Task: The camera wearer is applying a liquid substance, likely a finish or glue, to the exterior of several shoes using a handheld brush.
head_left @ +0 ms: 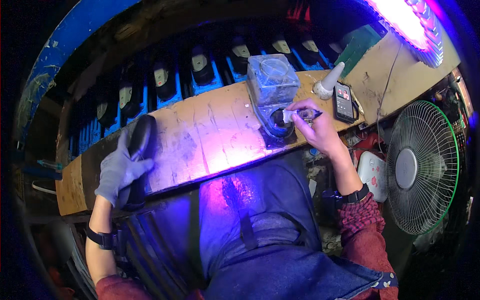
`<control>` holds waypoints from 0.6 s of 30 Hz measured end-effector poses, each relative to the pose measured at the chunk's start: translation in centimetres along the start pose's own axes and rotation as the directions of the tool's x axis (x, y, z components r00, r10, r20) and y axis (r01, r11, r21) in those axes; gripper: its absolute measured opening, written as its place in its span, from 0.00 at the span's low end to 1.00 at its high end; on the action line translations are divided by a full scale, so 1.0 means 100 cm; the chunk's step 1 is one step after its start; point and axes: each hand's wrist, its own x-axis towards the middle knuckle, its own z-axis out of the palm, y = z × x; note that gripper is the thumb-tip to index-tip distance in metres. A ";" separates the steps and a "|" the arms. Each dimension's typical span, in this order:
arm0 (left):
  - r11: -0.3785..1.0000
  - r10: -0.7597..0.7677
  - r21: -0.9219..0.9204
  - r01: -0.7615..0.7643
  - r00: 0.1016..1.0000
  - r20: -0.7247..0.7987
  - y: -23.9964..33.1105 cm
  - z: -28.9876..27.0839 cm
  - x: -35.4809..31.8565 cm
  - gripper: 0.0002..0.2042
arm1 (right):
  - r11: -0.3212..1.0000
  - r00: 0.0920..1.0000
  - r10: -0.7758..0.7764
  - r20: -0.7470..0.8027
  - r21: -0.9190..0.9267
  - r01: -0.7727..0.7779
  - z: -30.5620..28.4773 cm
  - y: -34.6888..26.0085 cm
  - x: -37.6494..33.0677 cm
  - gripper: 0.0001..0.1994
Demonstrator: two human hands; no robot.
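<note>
The left hand (120, 167), in a grey glove, is closed around a dark shoe (137, 160) standing on the near-left edge of the cardboard-covered worktop (210, 135). The shoe's long axis runs from the person's body away toward the rack of shoes (200, 67) behind the worktop. The right hand (315, 127), bare, grips a small brush (300, 115) with its tip over the dark round glue pot (280, 122) at the foot of a clear plastic jar (273, 77). The shoe lies well apart from the brush, to its left; the right hand is nearer the pot. A phone (344, 101) and a standing fan (422, 167) sit to the right.
</note>
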 end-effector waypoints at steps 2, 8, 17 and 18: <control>0.943 -0.058 -0.333 -0.013 0.978 -0.202 0.008 -0.002 -0.003 0.50 | 1.000 1.000 -0.025 0.003 -0.017 0.025 -0.001 -0.002 -0.001 0.07; 0.671 -0.012 -0.495 -0.552 0.659 -0.752 0.055 0.045 -0.032 0.40 | 0.998 0.996 0.056 -0.067 0.020 -0.055 0.002 -0.006 -0.009 0.08; 0.498 0.431 -0.267 -0.825 0.502 -0.750 0.049 0.148 -0.076 0.27 | 0.654 0.861 0.474 -0.187 0.729 -0.202 0.050 -0.030 -0.041 0.05; 0.493 0.448 -0.267 -0.828 0.504 -0.738 0.048 0.153 -0.083 0.29 | 0.614 0.897 0.433 -0.093 0.759 -0.218 0.060 -0.041 -0.035 0.04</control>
